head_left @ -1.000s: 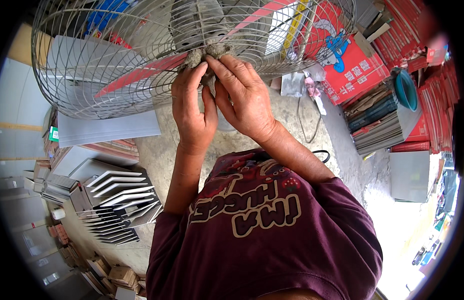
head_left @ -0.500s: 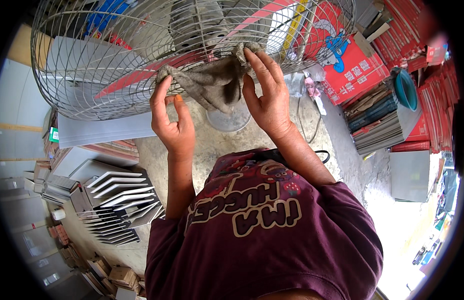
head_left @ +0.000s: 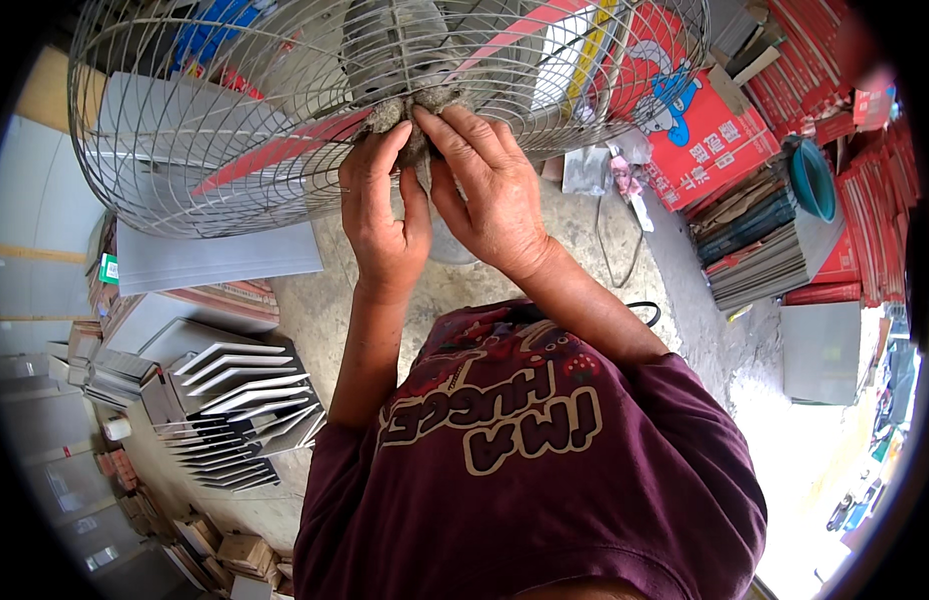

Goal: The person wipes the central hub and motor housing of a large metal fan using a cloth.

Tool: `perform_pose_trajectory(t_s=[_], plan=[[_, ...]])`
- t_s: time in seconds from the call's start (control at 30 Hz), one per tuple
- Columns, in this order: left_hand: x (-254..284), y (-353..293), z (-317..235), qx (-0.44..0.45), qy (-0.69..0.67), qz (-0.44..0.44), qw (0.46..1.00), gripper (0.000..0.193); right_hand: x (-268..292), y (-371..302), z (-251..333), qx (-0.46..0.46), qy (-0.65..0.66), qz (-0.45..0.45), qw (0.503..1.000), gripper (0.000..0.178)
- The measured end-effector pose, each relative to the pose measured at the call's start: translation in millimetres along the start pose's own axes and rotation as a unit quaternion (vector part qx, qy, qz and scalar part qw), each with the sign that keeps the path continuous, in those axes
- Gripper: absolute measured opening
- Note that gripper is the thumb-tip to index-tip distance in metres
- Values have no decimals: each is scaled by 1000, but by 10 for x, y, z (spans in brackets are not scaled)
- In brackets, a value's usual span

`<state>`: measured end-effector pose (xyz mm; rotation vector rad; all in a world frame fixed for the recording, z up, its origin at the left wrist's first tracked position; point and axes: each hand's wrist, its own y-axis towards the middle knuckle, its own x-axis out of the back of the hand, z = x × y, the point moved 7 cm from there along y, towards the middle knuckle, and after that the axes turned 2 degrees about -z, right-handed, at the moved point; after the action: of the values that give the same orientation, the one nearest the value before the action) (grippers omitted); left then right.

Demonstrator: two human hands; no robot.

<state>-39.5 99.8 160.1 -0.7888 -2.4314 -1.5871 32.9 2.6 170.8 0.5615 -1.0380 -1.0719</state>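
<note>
A large wire fan guard [head_left: 210,232] stretches across the top of the view, with red fan blades [head_left: 270,158] and a grey motor housing [head_left: 385,40] behind its wires. Bunched against the front of the guard is a dirty grey-brown rag [head_left: 440,97]. My left hand [head_left: 387,225] pinches one side of it, thumb and fingers bent. Close beside it, my right hand [head_left: 495,195] presses the other side with its fingertips. The two hands nearly touch, and part of the rag is hidden behind the fingers.
Tile sheets stand in a rack [head_left: 240,400] at the left, below a grey panel [head_left: 225,255]. At the right are red cartons [head_left: 705,140], a stack of boards [head_left: 760,260] and a teal basin [head_left: 813,180]. A dark cable [head_left: 610,255] lies on the concrete floor.
Both hands have come together from wide apart, my left moving right and my right moving left. The rag, stretched between them before, is now bunched up against the guard.
</note>
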Motion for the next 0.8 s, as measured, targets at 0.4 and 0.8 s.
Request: perform_pose_trajectory(t_s=[0.4,0.8], plan=[[268,-306,340,187,-213,-114,952,43,234,-242,-391,-95,17,-57,994,54],[60,72,-125,-16,-18,-19,1000,46,107,78,66,14,12,-14,1000,51]])
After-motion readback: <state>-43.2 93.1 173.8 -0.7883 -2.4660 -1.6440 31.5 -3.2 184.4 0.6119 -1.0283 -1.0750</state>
